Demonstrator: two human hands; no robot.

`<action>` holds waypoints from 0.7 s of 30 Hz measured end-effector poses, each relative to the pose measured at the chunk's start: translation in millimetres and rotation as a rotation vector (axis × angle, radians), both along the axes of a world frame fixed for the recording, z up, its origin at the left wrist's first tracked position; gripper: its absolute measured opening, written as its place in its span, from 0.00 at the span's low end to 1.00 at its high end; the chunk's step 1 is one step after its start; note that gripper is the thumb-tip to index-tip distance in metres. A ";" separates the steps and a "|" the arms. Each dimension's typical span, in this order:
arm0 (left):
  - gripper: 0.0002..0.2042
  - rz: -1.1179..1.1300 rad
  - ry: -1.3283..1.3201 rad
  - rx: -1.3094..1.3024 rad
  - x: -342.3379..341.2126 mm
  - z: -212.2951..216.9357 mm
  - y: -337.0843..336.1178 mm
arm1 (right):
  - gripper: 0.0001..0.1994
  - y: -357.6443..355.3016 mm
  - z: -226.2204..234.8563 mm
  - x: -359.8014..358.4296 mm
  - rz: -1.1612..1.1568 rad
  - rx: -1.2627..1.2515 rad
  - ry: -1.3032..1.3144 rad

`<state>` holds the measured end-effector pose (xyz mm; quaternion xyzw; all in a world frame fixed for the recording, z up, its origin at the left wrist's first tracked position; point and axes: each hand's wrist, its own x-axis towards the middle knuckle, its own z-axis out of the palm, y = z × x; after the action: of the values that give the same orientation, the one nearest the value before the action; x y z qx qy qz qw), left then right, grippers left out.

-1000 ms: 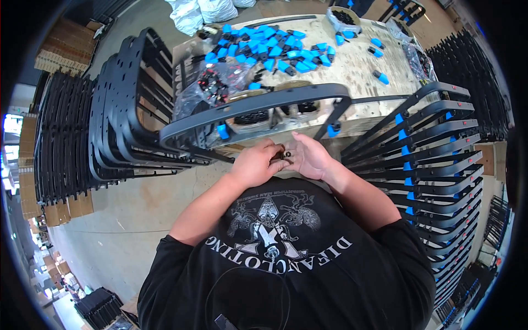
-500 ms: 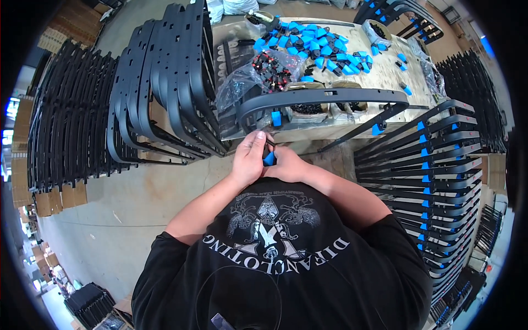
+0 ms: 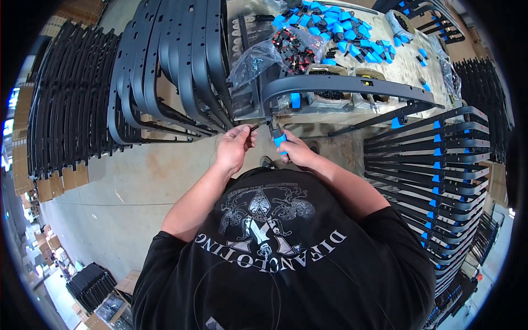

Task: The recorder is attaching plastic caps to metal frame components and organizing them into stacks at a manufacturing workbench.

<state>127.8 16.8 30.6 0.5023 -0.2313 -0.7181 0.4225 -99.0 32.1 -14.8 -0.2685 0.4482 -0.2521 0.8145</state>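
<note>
Blue plastic clip [image 3: 280,141], just above frame centre, is being pinched in the right hand [image 3: 291,151], fingers closed around it. Left hand [image 3: 234,147] is pinching a thin wire or pin [image 3: 254,127] beside it, fingertips together. Both hands are working at the near end of the curved black frame [image 3: 341,85] lying across the workbench [image 3: 412,66]. Step looks like fitting the clip onto that frame end; next move is likely needing alignment, then a firm push. Loose blue clips [image 3: 341,22] are piling at upper centre.

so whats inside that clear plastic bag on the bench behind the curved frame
The clear plastic bag holds a heap of small black parts with red bits. Crinkled film hides the lower ones, so their exact shape cannot be told.
</note>
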 end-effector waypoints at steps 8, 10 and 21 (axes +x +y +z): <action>0.10 -0.024 -0.018 0.012 1.5 -16.9 -11.8 | 0.25 -11.5 -9.3 15.3 0.082 0.026 -0.052; 0.10 -0.059 -0.033 0.053 2.5 -14.6 -13.6 | 0.26 -12.3 -10.1 20.2 0.064 0.024 -0.035; 0.11 -0.107 -0.054 0.042 -2.6 -18.5 -25.6 | 0.34 -20.9 -6.8 34.5 0.037 -0.177 0.372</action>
<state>125.2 -8.8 12.2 0.5171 -0.2542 -0.7306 0.3664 -64.5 11.2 -21.6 -0.3892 0.5621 -0.2214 0.6954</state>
